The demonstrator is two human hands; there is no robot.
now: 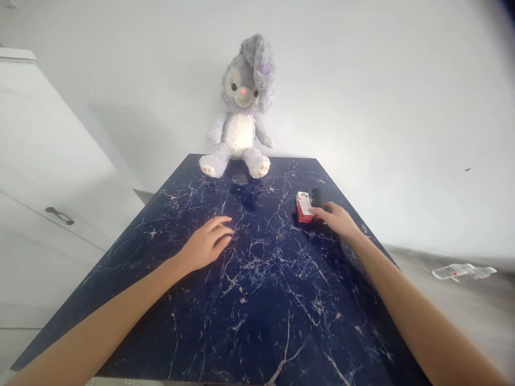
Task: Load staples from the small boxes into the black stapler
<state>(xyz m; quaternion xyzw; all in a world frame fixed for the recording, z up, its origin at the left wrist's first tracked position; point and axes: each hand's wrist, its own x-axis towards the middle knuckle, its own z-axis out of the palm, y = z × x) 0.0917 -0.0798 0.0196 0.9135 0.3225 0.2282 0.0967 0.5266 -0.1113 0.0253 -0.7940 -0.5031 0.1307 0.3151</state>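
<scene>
Right hand (pixel 337 219) first, over on the right of the table: thumb and fingers reach the right side of a small box (pixel 304 208), the thumb tip seeming to meet its edge, though whether they pinch it I cannot tell. Across to the left hand (pixel 209 241), left of the middle, low at the tabletop: fingers loosely spread and slightly bent, pointing right, nothing between them.

And the box itself! White on top, red lower down, with small print too blurred to read, sitting on the right half of the table towards the far end. Close against its right, a dark object (pixel 316 198), its shape hard to make out, with the right fingers covering part of it.

The count: two hands, one box, one dark object, and one plush rabbit (pixel 240 131), sitting at the far edge, grey with a pale belly, pink nose, one ear flopped right, legs forward. It all rests on one dark blue, marble-veined table (pixel 257 300). Beyond rises a pale wall (pixel 362 96); far left, a white cabinet (pixel 36 145) with one dark handle (pixel 59 215); away right, clear plastic (pixel 454 271), bottle-like, lies on the floor (pixel 426 295).
</scene>
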